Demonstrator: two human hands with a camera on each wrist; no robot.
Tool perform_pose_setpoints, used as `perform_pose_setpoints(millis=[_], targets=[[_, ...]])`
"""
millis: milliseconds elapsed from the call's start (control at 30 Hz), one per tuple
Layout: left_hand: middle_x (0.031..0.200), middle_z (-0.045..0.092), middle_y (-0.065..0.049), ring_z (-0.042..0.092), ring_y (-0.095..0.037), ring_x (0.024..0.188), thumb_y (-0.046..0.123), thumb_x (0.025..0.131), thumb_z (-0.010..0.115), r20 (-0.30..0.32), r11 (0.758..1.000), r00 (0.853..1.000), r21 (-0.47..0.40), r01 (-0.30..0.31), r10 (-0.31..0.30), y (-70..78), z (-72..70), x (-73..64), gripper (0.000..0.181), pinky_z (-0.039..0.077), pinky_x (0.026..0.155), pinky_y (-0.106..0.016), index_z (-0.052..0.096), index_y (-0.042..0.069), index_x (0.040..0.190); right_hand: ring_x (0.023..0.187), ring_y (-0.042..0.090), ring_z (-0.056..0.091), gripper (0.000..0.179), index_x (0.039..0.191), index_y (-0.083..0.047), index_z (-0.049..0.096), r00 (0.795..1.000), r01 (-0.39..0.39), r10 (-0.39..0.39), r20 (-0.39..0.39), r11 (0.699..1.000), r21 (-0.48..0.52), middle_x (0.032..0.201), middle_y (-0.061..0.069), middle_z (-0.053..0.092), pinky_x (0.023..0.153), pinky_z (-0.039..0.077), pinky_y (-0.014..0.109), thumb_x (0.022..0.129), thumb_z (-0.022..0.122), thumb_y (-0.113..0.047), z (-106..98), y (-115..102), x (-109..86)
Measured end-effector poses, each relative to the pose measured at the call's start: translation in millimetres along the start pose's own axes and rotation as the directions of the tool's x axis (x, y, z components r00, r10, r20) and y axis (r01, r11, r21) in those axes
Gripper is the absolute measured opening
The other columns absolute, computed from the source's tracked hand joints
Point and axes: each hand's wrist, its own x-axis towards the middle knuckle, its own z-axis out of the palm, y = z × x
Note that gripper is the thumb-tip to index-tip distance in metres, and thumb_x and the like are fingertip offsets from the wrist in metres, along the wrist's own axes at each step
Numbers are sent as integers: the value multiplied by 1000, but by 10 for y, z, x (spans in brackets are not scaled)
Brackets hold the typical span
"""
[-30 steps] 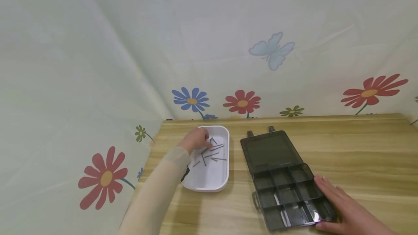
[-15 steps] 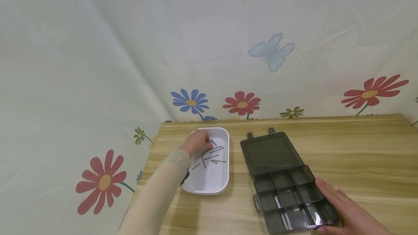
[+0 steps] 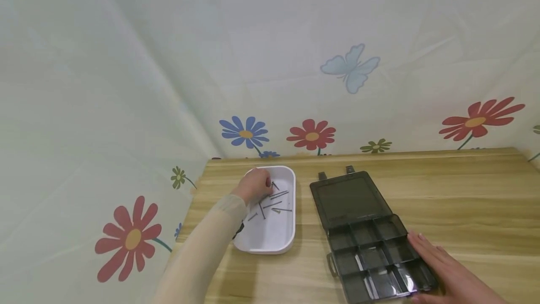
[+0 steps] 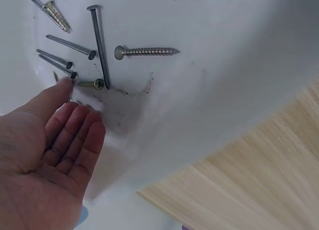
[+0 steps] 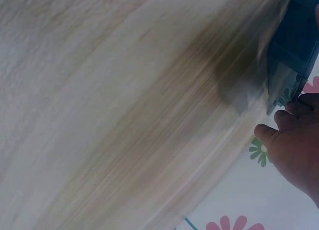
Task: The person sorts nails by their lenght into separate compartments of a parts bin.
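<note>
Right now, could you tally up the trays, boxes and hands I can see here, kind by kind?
White tray: 1
Dark compartment box: 1
Left hand and right hand: 2
Total: 4

I can't see any words, names, numbers or signs to read on any of the things here.

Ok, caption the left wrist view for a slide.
Left hand beside loose nails and screws in a white tray.
</note>
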Motion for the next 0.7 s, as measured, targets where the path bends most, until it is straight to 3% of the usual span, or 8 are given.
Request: perform_pose_setpoints(millis=[67,133,200,333,433,533,567,700], targets=[[69,60,4,54,-16,71,26,79,78,4,1000,1000,15,4,-4,0,5,2,22,44,70,-32,61,16,72,128,-25,0,112,154,-24,19,1000,17,-17,-11,1000,14,156,7,29,113,20,23,65,78,-57,14,6,5],[69,60,4,54,-16,70,25,79,78,6,1000,1000,24,-4,4,7,10,3,21,44,71,-32,61,17,71,130,-24,1,112,154,-23,20,999,36,-36,-27,999,15,156,7,29,100,4,0,65,79,-55,26,16,9],[68,59,5,54,-15,70,24,79,78,1,999,1000,40,-13,13,16,16,6,21,45,73,-31,60,18,70,130,-23,1,113,154,-21,20,998,54,-53,-39,998,12,156,7,29,89,-2,-5,64,80,-55,36,22,10],[66,58,6,54,-15,68,22,78,78,-31,997,999,72,-19,21,40,32,15,21,46,74,-32,60,19,68,131,-23,1,112,154,-21,21,997,59,-58,-45,998,4,156,6,29,90,0,-5,64,79,-55,34,20,7],[64,58,6,54,-15,65,20,78,76,-64,996,998,94,-4,10,53,51,13,21,47,74,-33,60,18,65,130,-24,1,112,154,-22,21,998,42,-43,-34,998,-36,156,4,30,106,26,17,64,77,-59,20,8,5],[63,58,5,54,-16,63,19,78,74,-70,994,997,106,26,-18,76,57,-9,19,48,75,-33,60,17,65,129,-25,1,113,154,-23,21,999,31,-32,-23,997,-74,155,2,31,90,47,42,63,76,-62,11,-1,8],[63,58,4,54,-16,63,18,78,74,-68,993,997,109,32,-24,89,52,-18,19,48,76,-33,60,17,66,129,-25,2,113,154,-24,22,999,30,-33,-27,995,-95,155,1,32,83,49,42,63,75,-63,10,-4,8],[66,59,2,55,-16,65,17,80,73,-44,994,999,107,37,-32,140,22,-52,16,48,77,-33,62,14,69,131,-23,5,111,153,-22,24,998,50,-52,-42,997,-54,155,2,32,92,34,12,63,77,-59,12,3,1]])
